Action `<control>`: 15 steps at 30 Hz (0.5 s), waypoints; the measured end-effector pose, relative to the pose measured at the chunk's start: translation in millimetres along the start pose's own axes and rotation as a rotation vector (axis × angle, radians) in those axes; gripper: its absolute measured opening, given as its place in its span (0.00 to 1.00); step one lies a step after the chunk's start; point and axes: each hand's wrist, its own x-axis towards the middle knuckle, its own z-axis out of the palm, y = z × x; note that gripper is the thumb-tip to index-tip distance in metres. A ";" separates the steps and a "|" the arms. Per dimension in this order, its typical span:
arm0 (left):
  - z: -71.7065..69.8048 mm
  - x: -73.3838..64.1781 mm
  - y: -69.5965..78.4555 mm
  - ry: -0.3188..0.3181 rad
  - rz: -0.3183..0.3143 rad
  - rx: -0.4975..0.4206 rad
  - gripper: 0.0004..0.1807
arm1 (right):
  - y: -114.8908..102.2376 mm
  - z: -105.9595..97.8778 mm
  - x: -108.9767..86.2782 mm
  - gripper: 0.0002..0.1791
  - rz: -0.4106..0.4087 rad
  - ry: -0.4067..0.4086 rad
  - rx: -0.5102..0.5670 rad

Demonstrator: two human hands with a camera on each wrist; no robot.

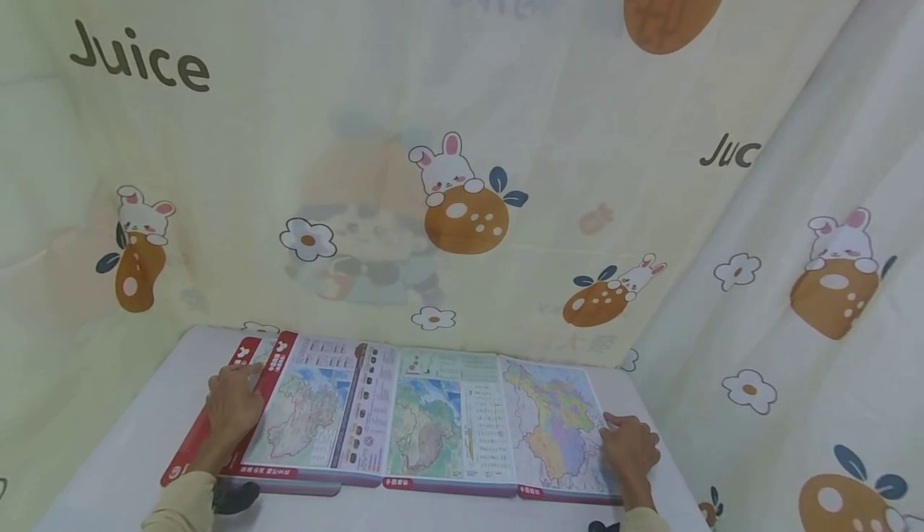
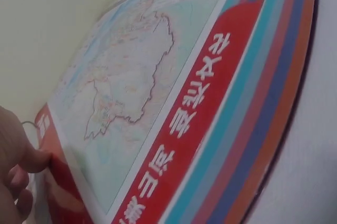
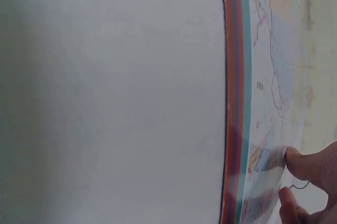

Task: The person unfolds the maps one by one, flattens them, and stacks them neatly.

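A long fold-out map [image 1: 427,424], printed with several coloured map panels and red title strips, lies spread across the white table. At its left end, my left hand [image 1: 234,402] pinches the red edge. In the left wrist view, the thumb of that hand [image 2: 18,166] lies on the red strip with the other fingers curled beside it. My right hand [image 1: 631,450] holds the far right edge of the map. Thumb and forefinger of the right hand [image 3: 313,179] pinch the sheet's margin in the right wrist view.
The white table [image 1: 570,516] ends in front of a pale curtain [image 1: 375,50] printed with rabbits and fruit. Another curtain side [image 1: 808,179] hangs along the right. Striped lower layers [image 1: 303,487] show under the map's left part.
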 end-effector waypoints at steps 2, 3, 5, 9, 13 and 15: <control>1.1 0.8 -2.4 -0.005 0.005 0.017 0.33 | -2.0 -1.6 -1.8 0.23 -0.002 0.022 -0.006; 1.0 1.6 -3.8 -0.010 0.011 0.025 0.33 | -4.4 -3.2 -3.2 0.24 -0.003 0.037 -0.004; -0.6 4.7 -7.1 -0.023 0.027 0.028 0.33 | -10.7 -6.8 -7.5 0.25 -0.002 0.070 0.016; -10.1 11.4 -15.3 -0.041 0.078 0.009 0.31 | -39.9 -11.7 -25.6 0.27 -0.045 0.138 0.092; -21.2 18.3 -25.3 -0.031 0.177 0.036 0.30 | -91.9 -6.4 -55.8 0.28 -0.235 0.171 0.158; -22.5 23.2 -29.5 -0.032 0.229 0.064 0.30 | -120.9 1.1 -74.2 0.28 -0.390 0.164 0.183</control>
